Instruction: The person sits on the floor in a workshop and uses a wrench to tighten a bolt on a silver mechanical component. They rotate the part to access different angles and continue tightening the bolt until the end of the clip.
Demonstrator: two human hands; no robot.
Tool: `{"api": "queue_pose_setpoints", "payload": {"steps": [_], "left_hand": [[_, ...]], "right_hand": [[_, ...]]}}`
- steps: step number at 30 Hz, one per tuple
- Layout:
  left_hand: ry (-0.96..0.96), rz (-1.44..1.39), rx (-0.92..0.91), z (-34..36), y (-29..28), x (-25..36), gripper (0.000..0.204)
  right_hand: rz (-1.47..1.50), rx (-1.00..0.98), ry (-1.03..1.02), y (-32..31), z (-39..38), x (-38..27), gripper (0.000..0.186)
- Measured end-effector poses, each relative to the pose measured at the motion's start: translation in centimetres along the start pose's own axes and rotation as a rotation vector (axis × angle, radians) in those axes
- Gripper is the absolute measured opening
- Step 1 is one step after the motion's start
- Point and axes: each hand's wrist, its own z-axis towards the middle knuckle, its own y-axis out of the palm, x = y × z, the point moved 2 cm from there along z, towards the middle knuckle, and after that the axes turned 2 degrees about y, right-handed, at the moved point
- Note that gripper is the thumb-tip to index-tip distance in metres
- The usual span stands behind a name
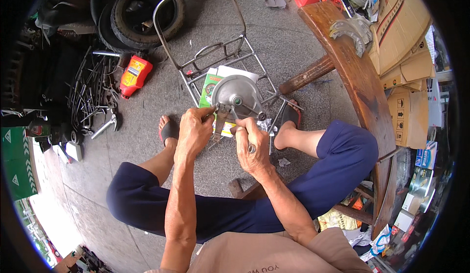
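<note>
A round silver brake drum plate (227, 91) with a hole in its centre rests on papers on a metal-tube frame. From its near edge a flat brownish lever arm (220, 130) hangs toward me. My left hand (195, 128) is closed, thumb and fingers pinching the plate's edge beside the lever's upper end. Just right of the lever, my right hand (254, 148) is closed around a wrench, whose ring end (251, 148) shows at the palm. Its fingertips are at the plate's lower edge; the wrench's other end is mostly hidden.
The metal-tube frame (245, 30) stands between my feet. A wooden bench (350, 72) runs along the right, with cardboard boxes (411, 116) beyond. To the left lie a red bottle (135, 75), a hammer (105, 126) and a pile of metal tools (90, 89). Tires (120, 23) lie behind.
</note>
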Motion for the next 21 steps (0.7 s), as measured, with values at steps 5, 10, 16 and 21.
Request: {"api": "queue_pose_setpoints", "payload": {"steps": [5, 10, 16, 21], "left_hand": [[-0.076, -0.114, -0.068, 0.0, 0.0, -0.6, 0.032], [-0.163, -0.423, -0.075, -0.6, 0.8, -3.1, 0.034], [0.033, -0.502, 0.005, 0.2, 2.5, -6.6, 0.033], [-0.066, -0.593, 0.034, -0.5, 1.8, -5.5, 0.028]], "right_hand": [[-0.006, 0.002, 0.000, -0.1, 0.0, 0.0, 0.016], [-0.010, 0.012, 0.023, 0.2, -0.3, -0.2, 0.015], [-0.015, 0.026, -0.007, -0.1, 0.0, -0.1, 0.009], [0.028, 0.070, -0.031, 0.1, 0.1, 0.1, 0.010]]}}
